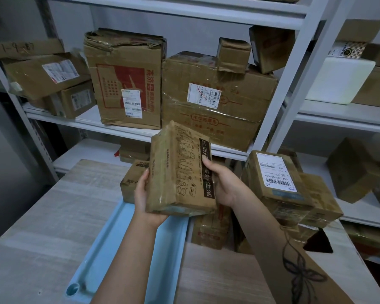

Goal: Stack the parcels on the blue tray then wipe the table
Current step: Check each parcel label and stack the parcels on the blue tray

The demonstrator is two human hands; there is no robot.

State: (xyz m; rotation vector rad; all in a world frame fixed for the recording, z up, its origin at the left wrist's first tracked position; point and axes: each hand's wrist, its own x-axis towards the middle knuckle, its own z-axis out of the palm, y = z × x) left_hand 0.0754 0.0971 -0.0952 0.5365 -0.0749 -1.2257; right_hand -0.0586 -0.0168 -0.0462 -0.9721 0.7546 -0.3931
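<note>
The stacking looks barely begun. At mid-frame the left hand (144, 198) and right hand (223, 183) each have a firm grip on one parcel (180, 170), clasping its long sides and holding it tilted in the air over the far end of the blue tray (110, 249). The tray lies on the tabletop (42, 216) at lower centre, its near stretch bare. A small box (131, 181) sits at its far end; whether on it or just behind, I cannot tell. A pile (279, 183) of parcels waits at right. By my reckoning that pile remains, and the wiping too; I see no cloth.
</note>
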